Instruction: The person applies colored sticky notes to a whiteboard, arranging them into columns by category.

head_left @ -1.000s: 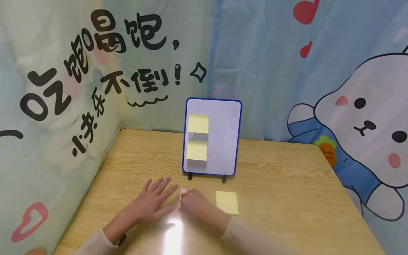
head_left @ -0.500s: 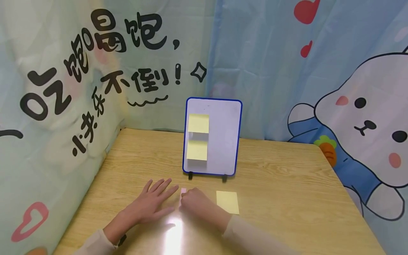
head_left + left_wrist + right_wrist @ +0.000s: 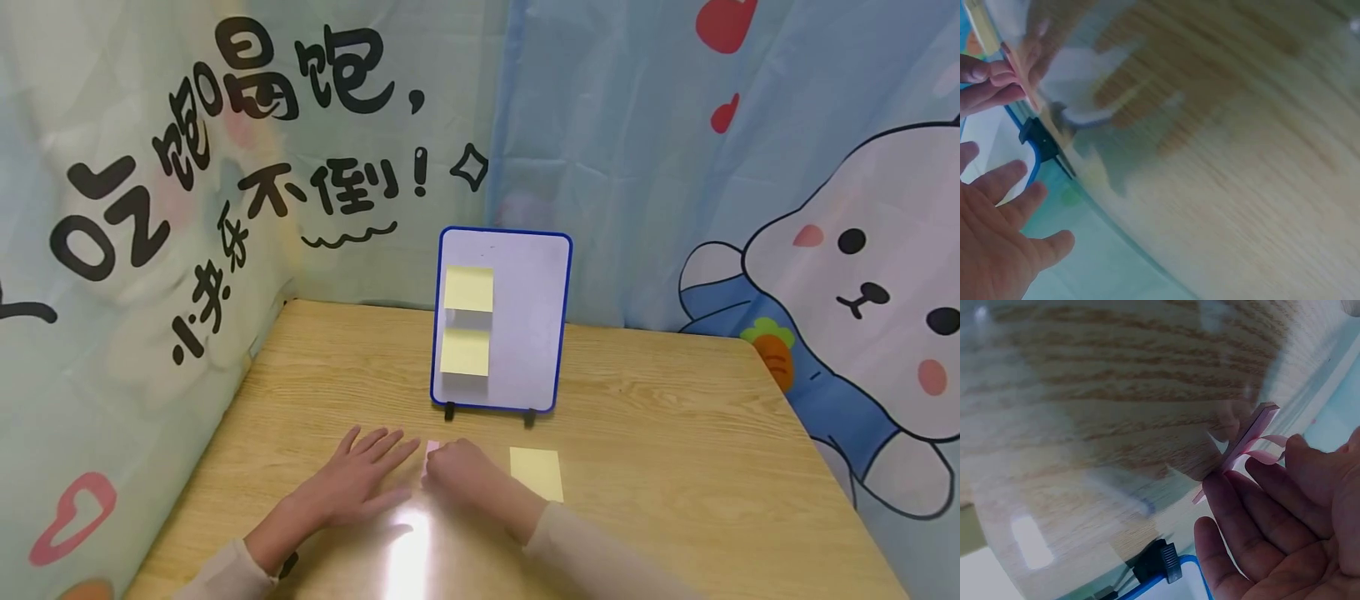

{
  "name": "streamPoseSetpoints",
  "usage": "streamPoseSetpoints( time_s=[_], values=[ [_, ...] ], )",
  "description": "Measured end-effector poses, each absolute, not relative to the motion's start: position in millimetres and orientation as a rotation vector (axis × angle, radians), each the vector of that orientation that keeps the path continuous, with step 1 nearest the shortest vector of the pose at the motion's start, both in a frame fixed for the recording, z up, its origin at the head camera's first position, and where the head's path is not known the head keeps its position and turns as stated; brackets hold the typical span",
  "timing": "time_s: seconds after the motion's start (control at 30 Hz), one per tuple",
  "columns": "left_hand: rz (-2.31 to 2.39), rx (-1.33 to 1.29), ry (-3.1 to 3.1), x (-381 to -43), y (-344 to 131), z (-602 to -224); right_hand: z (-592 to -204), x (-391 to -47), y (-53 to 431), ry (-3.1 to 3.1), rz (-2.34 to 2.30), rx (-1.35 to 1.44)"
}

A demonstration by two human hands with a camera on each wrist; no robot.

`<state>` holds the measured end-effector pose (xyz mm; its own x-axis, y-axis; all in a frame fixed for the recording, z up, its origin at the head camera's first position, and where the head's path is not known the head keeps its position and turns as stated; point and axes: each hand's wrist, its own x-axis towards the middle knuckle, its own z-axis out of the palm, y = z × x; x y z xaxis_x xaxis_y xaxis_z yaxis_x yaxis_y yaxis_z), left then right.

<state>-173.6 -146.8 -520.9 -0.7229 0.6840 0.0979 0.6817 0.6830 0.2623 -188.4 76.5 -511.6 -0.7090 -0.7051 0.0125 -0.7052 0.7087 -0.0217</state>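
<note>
My right hand (image 3: 471, 473) is low at the middle of the table, over a small pad of pink sticky notes (image 3: 1249, 439). In the right wrist view its thumb and forefinger pinch a pink strip (image 3: 1265, 456) that curls up from the pad, while the other fingers lie along the pad's edge. To the left, my left hand (image 3: 348, 479) is spread with the palm toward the table, holding nothing. Most of the pink pad is hidden behind the right hand in the head view. A yellow sticky note (image 3: 537, 468) lies beside the right wrist.
Behind the hands a blue-edged whiteboard (image 3: 528, 333) stands on black feet. Two yellow notes, an upper note (image 3: 468, 288) and a lower note (image 3: 465, 352), are stuck down its left side. Printed curtains (image 3: 600, 208) border the wooden table (image 3: 660, 450) at the back and left.
The left fingers have dipped slightly. The right hand stays at the pink pad, nearly still, and the head view has shifted a little.
</note>
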Motion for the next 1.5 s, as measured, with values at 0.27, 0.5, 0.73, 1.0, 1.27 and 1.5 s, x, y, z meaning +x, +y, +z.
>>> streamPoseSetpoints(
  time_s=[0.27,0.5,0.73,1.0,1.27,1.5],
  values=[
    [0.366,1.236,2.765,-177,-144,-533,-504,-189,83,-2.955,0.351,1.136],
    [0.363,1.232,2.702,-177,-136,-535,-505,-192,84,-2.966,0.389,1.142],
    [0.355,1.25,2.68,-174,-133,-531,-507,-192,84,-2.939,0.429,1.129],
    [0.306,1.346,2.717,-173,-127,-529,-508,-193,81,-2.92,0.403,1.113],
    [0.257,1.434,2.738,-172,-123,-522,-510,-197,81,-2.955,0.536,1.024],
    [0.197,1.337,2.646,-168,-124,-521,-508,-199,82,-2.962,0.63,1.029]
  ],
)
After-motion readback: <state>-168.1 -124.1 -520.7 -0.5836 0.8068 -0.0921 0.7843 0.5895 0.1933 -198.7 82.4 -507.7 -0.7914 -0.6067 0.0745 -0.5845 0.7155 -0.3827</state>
